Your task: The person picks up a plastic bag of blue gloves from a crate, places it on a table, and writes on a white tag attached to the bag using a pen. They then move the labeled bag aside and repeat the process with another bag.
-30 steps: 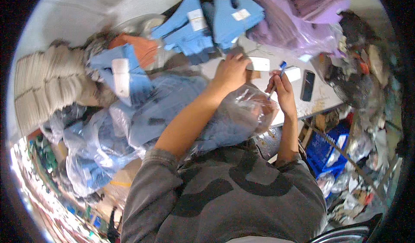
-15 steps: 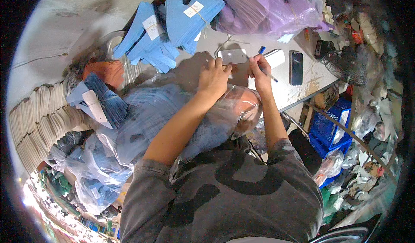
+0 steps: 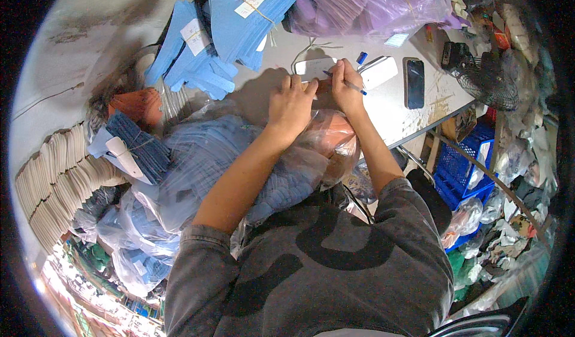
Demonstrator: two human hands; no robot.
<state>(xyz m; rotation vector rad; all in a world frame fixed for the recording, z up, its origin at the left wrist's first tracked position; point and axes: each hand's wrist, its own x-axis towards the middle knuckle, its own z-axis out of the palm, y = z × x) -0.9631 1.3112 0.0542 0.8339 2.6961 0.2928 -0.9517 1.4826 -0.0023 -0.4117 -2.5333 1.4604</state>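
My right hand pinches a slim blue pen, its tip over the right part of a white card on the table. My left hand rests just below that card, fingers bent and a little apart, thumb toward the right hand; I see nothing gripped in it. A loose blue pen cap lies beyond the right hand. Beside it sits a small pile of white cards. Under my forearms is a clear plastic bag of blue cut pieces, with an orange bundle in plastic next to it.
A black phone lies on the table to the right, near a small fan. Tied blue pieces and purple stacks fill the far side. White stacks stand at left, blue crates at lower right.
My right hand has moved left with the pen, from beside the card to over it. The whole view has shifted slightly; my left hand stays by the card's near edge.
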